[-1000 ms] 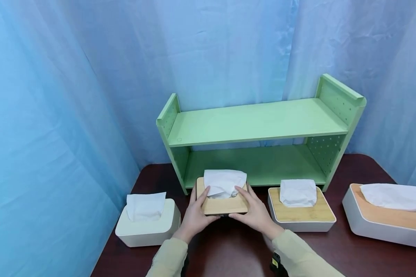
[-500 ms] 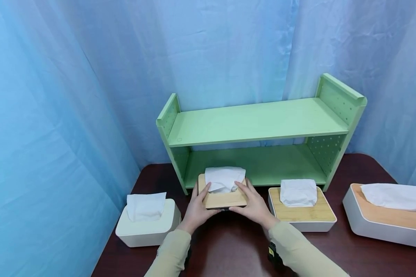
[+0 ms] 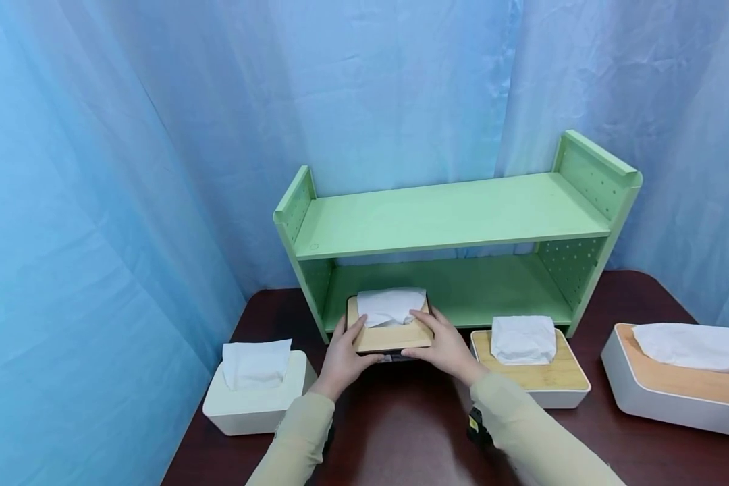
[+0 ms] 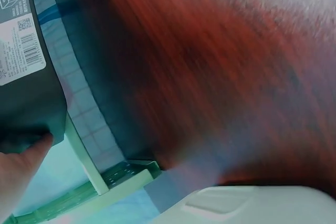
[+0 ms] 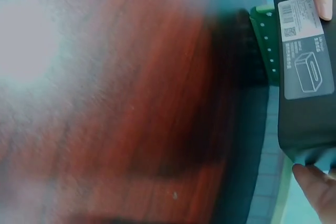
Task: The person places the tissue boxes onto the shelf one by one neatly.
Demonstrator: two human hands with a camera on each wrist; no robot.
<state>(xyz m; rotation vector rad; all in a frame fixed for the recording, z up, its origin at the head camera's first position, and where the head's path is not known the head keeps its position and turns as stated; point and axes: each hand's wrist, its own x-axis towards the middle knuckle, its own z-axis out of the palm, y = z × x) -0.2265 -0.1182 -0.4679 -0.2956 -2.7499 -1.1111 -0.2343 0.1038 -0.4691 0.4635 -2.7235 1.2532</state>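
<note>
Between my two hands is a black tissue box [image 3: 391, 341] with a pale wooden lid and a white tissue standing out of its top. My left hand [image 3: 341, 358] grips its left side and my right hand [image 3: 445, 347] its right, thumbs at the near side. The box is raised in front of the lower board [image 3: 492, 287] of a green shelf, overlapping that board's front edge in the head view. Both wrist views look at the box's dark face: a barcode label [image 4: 21, 51] shows in the left one, a printed label [image 5: 307, 51] in the right.
A white tissue box [image 3: 261, 408] stands left of my left forearm. To the right are a white tissue box with a bamboo lid [image 3: 534, 378] and a longer white one [image 3: 662, 395] with an orange-brown lid. Blue curtains [image 3: 401, 88] hang behind the dark red table [image 3: 395, 439].
Both hands have carried the black tissue box forward, closer to the lower shelf board. Its near dark face now shows more under the lid. The other boxes have stayed put.
</note>
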